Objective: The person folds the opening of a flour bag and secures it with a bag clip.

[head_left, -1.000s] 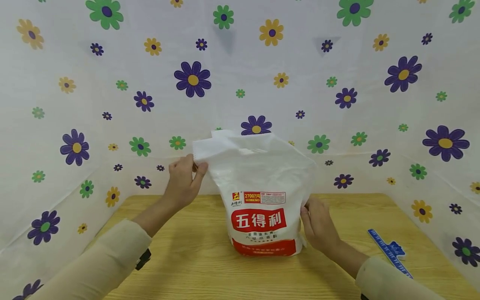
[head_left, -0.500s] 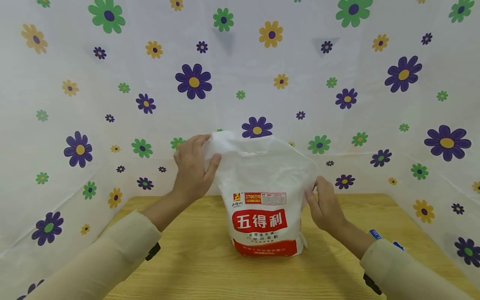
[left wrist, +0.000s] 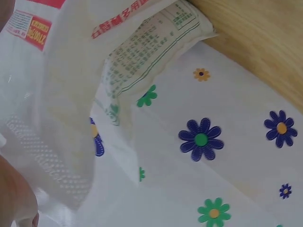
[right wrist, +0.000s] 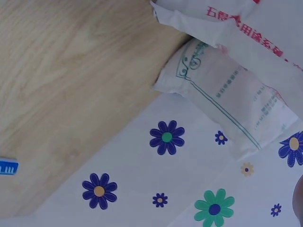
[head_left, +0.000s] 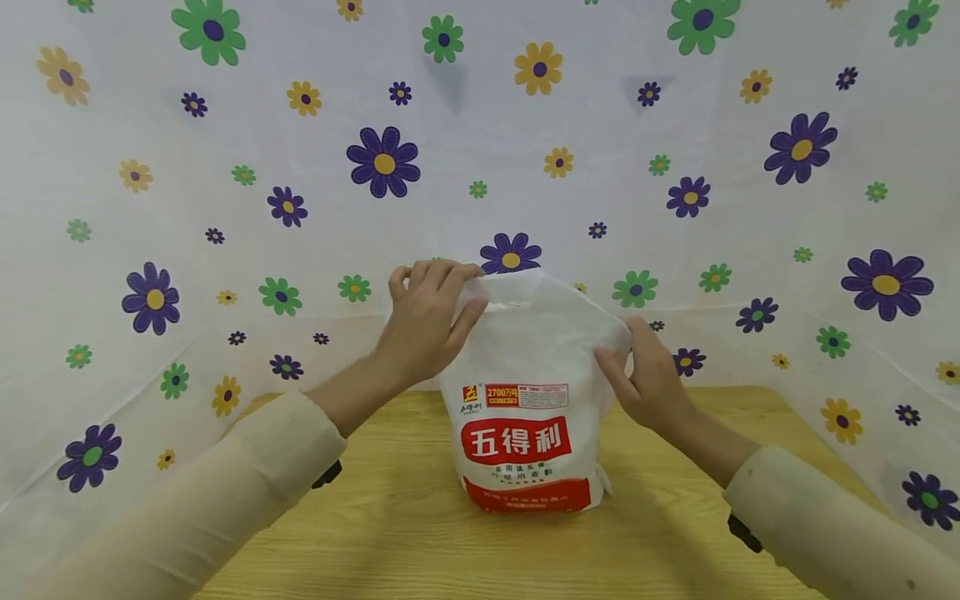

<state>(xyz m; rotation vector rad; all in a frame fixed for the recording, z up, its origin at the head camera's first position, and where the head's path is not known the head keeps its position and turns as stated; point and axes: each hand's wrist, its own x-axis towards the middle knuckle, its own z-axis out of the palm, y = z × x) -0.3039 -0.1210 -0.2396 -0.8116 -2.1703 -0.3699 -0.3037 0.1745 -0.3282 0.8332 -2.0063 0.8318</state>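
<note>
A white flour bag (head_left: 517, 358) with red labels stands upright on the wooden table, its top drawn up flat. My left hand (head_left: 429, 323) grips its upper left corner, thumb across the front and fingers over the top edge. At the upper right side edge, my right hand (head_left: 654, 382) pinches the plastic, with the thumb in front and the fingers behind. In the left wrist view, the bag's side panel (left wrist: 147, 54) carries green print. Only a sliver of my right hand (right wrist: 298, 201) shows in the right wrist view.
Wood-grain table (head_left: 360, 533) surrounds the bag. Behind and on both sides hangs a white sheet with printed flowers (head_left: 292, 142). The end of a blue strip with white ruler marks (right wrist: 8, 166) lies on the table, hidden behind my right arm in the head view.
My left hand has slid inward along the bag's top, and the corner that stuck out left is folded in. My right hand has moved up the right edge.
</note>
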